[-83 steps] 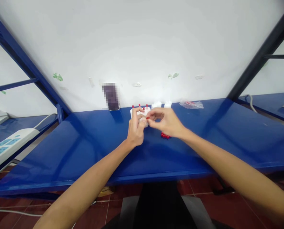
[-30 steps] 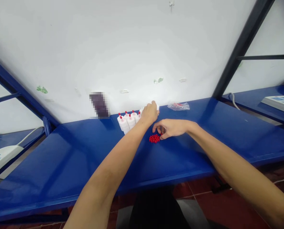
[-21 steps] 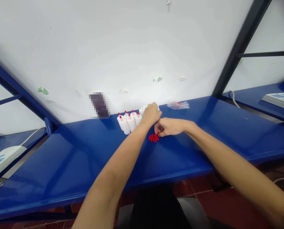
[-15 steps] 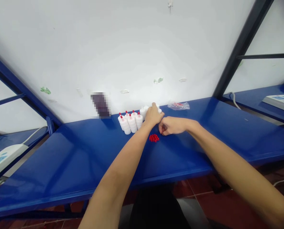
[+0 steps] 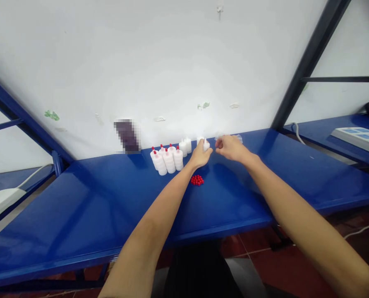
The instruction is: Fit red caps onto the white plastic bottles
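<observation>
My left hand is closed round a small white squeeze bottle whose tip points up. Just to its right, my right hand has its fingertips drawn together beside the bottle's top. Whatever those fingers pinch is too small to make out. Nearer to me lies a cluster of small red caps. Left of my hands, several white bottles with red caps stand upright in a group. Between that group and my left hand are white bottles without red caps.
The blue table runs up to a white wall. A clear plastic bag lies partly behind my right hand. A pixelated dark object is at the wall. Metal posts rise at both sides, and white power strips lie beyond.
My left hand has drawn a bottle away from the uncapped ones, which now show more. My right hand has lifted from beside the red caps to the bottle's top.
</observation>
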Motion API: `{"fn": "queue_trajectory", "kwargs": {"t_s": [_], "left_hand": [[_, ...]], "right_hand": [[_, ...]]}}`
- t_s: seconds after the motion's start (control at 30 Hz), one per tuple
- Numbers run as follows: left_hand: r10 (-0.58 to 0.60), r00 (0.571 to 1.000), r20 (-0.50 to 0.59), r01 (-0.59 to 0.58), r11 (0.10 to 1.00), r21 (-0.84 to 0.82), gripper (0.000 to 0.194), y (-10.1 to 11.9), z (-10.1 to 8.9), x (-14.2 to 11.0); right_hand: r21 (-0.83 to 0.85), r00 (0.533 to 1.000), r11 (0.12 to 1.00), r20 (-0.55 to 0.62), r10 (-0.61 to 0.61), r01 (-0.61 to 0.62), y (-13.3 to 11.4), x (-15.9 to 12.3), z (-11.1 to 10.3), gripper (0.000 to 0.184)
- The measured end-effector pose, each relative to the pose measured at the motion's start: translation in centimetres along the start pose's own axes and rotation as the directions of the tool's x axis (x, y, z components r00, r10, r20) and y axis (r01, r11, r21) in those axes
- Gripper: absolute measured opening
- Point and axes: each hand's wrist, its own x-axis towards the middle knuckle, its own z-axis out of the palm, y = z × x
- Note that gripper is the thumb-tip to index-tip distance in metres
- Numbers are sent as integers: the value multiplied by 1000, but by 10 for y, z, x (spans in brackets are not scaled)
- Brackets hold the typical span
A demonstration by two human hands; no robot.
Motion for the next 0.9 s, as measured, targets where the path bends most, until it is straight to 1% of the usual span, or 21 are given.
{"fn": "queue_trajectory", "kwargs": {"t_s": [0.03, 0.1, 0.17, 0.23, 0.3, 0.37, 0.43, 0.47, 0.5, 0.57, 0.6, 0.67, 0.7, 0.77, 0.9], "left_hand": [[17, 1000, -8, -17, 1000, -4, 19, -1, 1, 0], [55, 998, -19, -55, 998, 17, 13, 3, -1, -2], [100, 993, -61, -99, 995, 16, 5, 14, -6, -9], [198, 978, -60, -197, 980, 16, 3, 32, -15, -22], [298, 954, -7, -298, 954, -5, 6, 50, -29, -42], [353, 935, 24, -351, 935, -54, 6, 61, -48, -66], [324, 945, 37, -321, 944, -74, 11, 60, -70, -91], [287, 956, 57, -283, 957, -70, 15, 56, -82, -102], [246, 967, 69, -242, 968, -63, 16, 49, -94, -113], [166, 983, 82, -163, 985, -49, 14, 34, -115, -129], [126, 989, 74, -119, 989, -92, 13, 27, -124, -135], [75, 994, 82, -60, 984, -166, 14, 16, -136, -142], [61, 995, 80, -45, 980, -192, 14, 12, -139, -144], [76, 995, 61, -61, 972, -228, 17, 8, -141, -143], [143, 987, 67, -119, 952, -281, 28, 4, -141, -139]], "right_hand": [[40, 997, 999, -74, 17, -14, 0, 0, 1, 22], [120, 986, 993, -166, 26, -6, -2, 0, 4, 29], [209, 972, 977, -236, 15, 36, -6, -1, 5, 25], [339, 948, 935, -317, 11, 103, -12, -4, 4, 17], [507, 927, 840, -374, 11, 194, -23, -8, -1, 10], [674, 928, 680, -371, -23, 287, -39, -14, -8, 11], [795, 942, 510, -316, -111, 327, -59, -20, -14, 15], [825, 943, 456, -282, -178, 333, -70, -24, -17, 15], [832, 933, 435, -255, -253, 345, -81, -27, -18, 14], [806, 888, 440, -215, -406, 396, -102, -32, -18, 10], [791, 860, 444, -194, -471, 422, -111, -34, -16, 8], [760, 811, 452, -165, -561, 467, -125, -38, -11, 6], [748, 793, 454, -156, -589, 484, -130, -39, -8, 5], [715, 769, 464, -160, -619, 523, -137, -41, -2, 5], [633, 742, 484, -226, -631, 604, -141, -43, 1, 9]]}}
